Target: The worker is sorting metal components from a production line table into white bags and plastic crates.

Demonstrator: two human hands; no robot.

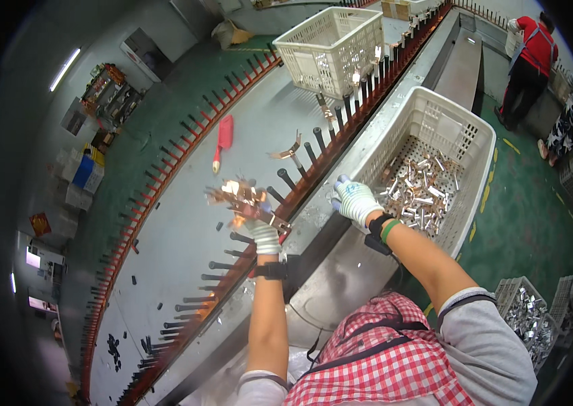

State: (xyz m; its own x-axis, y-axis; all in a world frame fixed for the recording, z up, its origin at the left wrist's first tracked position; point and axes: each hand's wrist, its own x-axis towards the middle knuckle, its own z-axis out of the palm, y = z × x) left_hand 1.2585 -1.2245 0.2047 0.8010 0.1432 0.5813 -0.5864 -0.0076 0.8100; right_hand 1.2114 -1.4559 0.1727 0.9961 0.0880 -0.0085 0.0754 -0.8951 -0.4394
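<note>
My left hand (260,233), in a white striped glove, is closed round a bunch of copper-coloured metal pieces (239,197) above the near edge of the conveyor. My right hand (356,200), gloved likewise, is over the metal ledge beside the white plastic basket (481,128). Its fingertips are a little apart and I see nothing between them. Loose small copper and silver metal parts (425,196) lie in the basket. Along the conveyor stands a row of black-tipped pegs (286,178); some farther pegs carry metal pieces (325,107).
Another white basket (330,51) stands on the grey table inside the peg loop, with a red-handled brush (223,141) nearer. Crates of silver parts (526,318) stand on the floor at lower right. A person in red (535,51) is at the far right.
</note>
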